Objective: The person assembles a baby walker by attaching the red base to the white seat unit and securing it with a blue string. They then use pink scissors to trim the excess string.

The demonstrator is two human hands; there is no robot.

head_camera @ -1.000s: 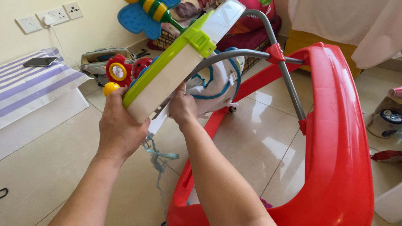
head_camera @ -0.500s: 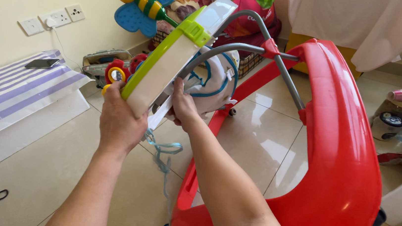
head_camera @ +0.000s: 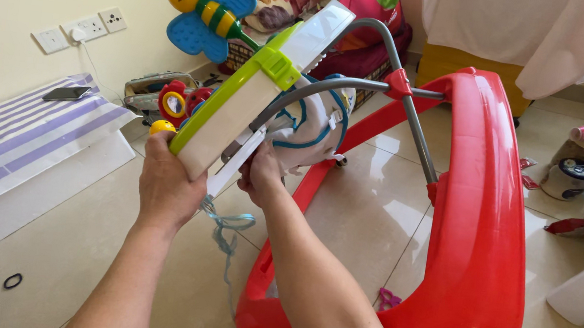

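A baby walker lies tipped on the tiled floor, its red base ring [head_camera: 482,227] standing on edge at the right. My left hand [head_camera: 168,188] grips the lower end of its white and green toy tray [head_camera: 256,91], which is tilted up. A yellow bee toy with blue wings [head_camera: 204,4] sticks out of the tray's top. My right hand [head_camera: 260,175] reaches under the tray and pinches the white fabric seat [head_camera: 310,126] by the grey metal frame tubes [head_camera: 400,96]. A light blue ribbon [head_camera: 227,228] hangs below my hands.
A purple-striped white mat [head_camera: 16,139] with a phone [head_camera: 64,93] lies at the left under wall sockets [head_camera: 82,26]. A black hair band [head_camera: 12,281] is on the floor. Bottles and a jar [head_camera: 573,175] stand at the right, bags and cloth behind.
The tray has tipped a little more upright and nearer, and my right hand has slid further under it onto the white seat fabric. My left hand keeps its grip.
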